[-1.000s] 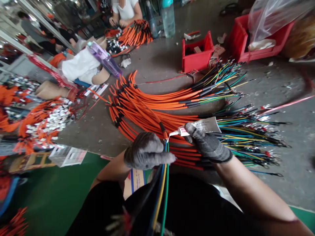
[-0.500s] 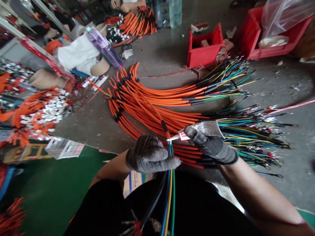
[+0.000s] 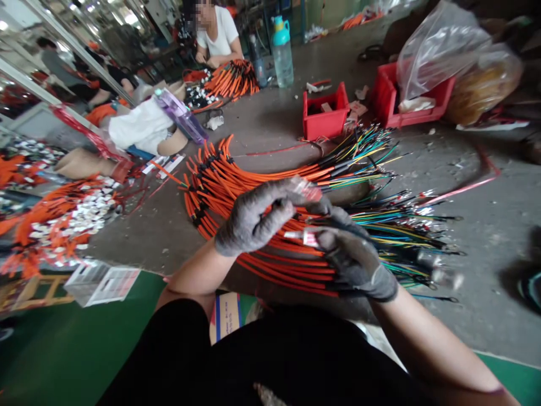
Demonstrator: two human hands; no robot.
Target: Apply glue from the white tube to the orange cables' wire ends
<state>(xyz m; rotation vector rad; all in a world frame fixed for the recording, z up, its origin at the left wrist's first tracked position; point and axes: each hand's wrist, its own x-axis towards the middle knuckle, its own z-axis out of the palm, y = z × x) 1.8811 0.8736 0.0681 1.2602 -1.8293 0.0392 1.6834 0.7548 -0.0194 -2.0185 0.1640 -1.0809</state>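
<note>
My left hand (image 3: 257, 217), in a grey glove, is raised over the orange cables (image 3: 253, 180). Its fingers and thumb curve around a blurred red and clear item (image 3: 307, 189) near the fingertips; what it is cannot be made out. My right hand (image 3: 359, 256), also gloved, is closed on a small glue tube (image 3: 310, 238) whose white nozzle points left, toward my left hand. Blue, yellow, green and black wire ends (image 3: 406, 220) of the cables fan out to the right, beyond my right hand.
Two red bins (image 3: 325, 115) stand at the back, the right one (image 3: 386, 96) with clear plastic bags. A blue-green bottle (image 3: 282, 53), a purple bottle (image 3: 181, 115) and a white cloth (image 3: 139, 127) lie farther off. A person (image 3: 220, 34) sits behind another orange bundle (image 3: 232, 79).
The cable with blue, yellow and green wires has left my left hand and my lap. My left hand has risen toward the pile. The view has tilted up, bringing the person into sight.
</note>
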